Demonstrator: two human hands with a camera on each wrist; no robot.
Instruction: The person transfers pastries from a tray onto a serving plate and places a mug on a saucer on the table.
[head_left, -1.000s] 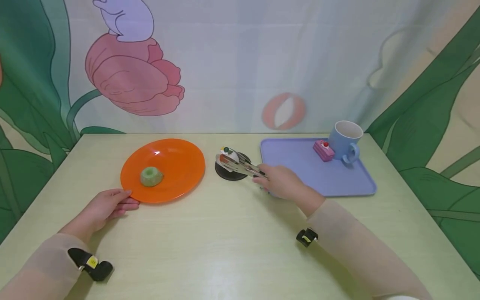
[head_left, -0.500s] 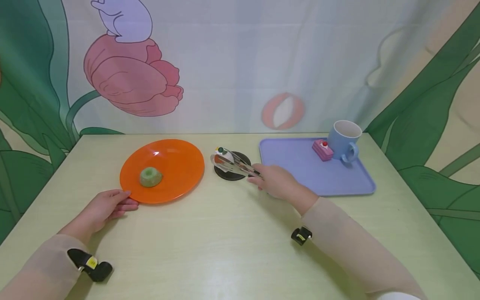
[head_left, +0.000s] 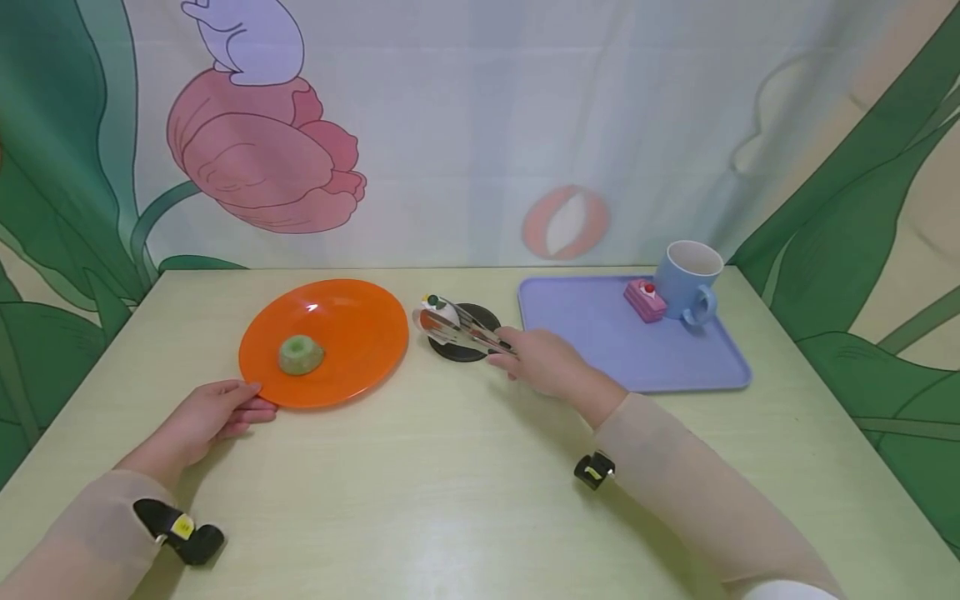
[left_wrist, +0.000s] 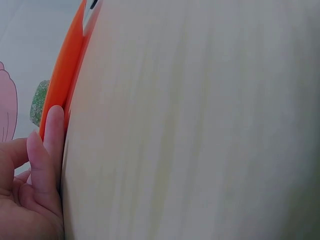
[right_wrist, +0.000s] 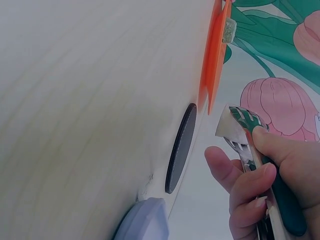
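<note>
My left hand [head_left: 206,417] pinches the near-left rim of an orange plate [head_left: 363,342], thumb above and fingers below. A small green ring-shaped cake [head_left: 301,354] sits on the plate, left of its middle. My right hand [head_left: 543,360] grips shiny metal tongs [head_left: 472,335] with slotted, fork-like ends. Between those ends is a small white cake [head_left: 441,309] with dark green and yellow bits on top. In the right wrist view the white cake [right_wrist: 230,125] is held raised off the table, beyond the black round coaster [right_wrist: 181,147].
The black coaster [head_left: 463,353] lies between plate and tray. A lilac tray [head_left: 600,358] at the right carries a pink cake slice [head_left: 645,300] with a red top and a blue mug [head_left: 684,283]. A printed curtain [head_left: 450,133] hangs behind the table's far edge.
My right hand has moved left with the tongs and the white cake, from over the coaster to its left side near the plate. My left hand and the plate stay put.
</note>
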